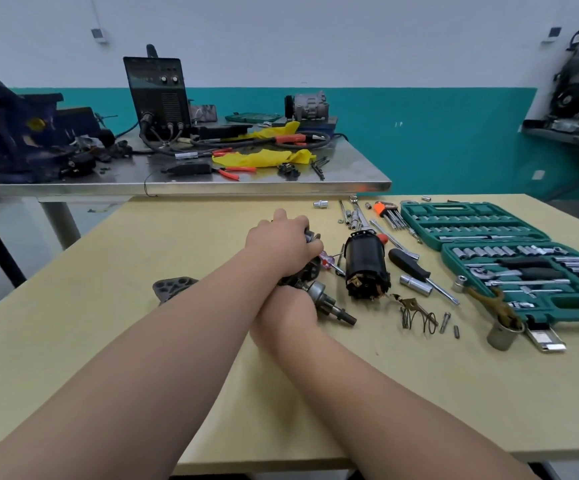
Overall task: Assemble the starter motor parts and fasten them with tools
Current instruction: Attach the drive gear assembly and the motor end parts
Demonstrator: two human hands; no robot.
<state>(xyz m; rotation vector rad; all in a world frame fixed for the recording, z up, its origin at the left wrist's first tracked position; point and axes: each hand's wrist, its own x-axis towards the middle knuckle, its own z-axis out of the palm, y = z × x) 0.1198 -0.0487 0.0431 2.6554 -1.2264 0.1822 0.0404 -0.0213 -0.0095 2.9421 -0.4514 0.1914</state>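
Note:
My left hand (286, 245) reaches across and grips the far end of the starter armature (319, 294), a dark metal part with a silver geared shaft that points to the lower right. My right hand (289, 315) lies under the left forearm and holds the same part near its shaft; its fingers are mostly hidden. A black cylindrical motor housing (366, 265) stands on the table just to the right. A spring (417, 320) and small pins (445, 322) lie in front of it. A grey end cover (172, 287) sits to the left, partly behind my left arm.
An open green socket set (509, 258) fills the table's right side. A black-handled screwdriver (416, 271), loose sockets (502, 336), an orange hex-key set (388, 213) and wrenches lie around it. A steel bench (315, 185) with a welder (158, 95) and a blue vise (14, 126) stands behind.

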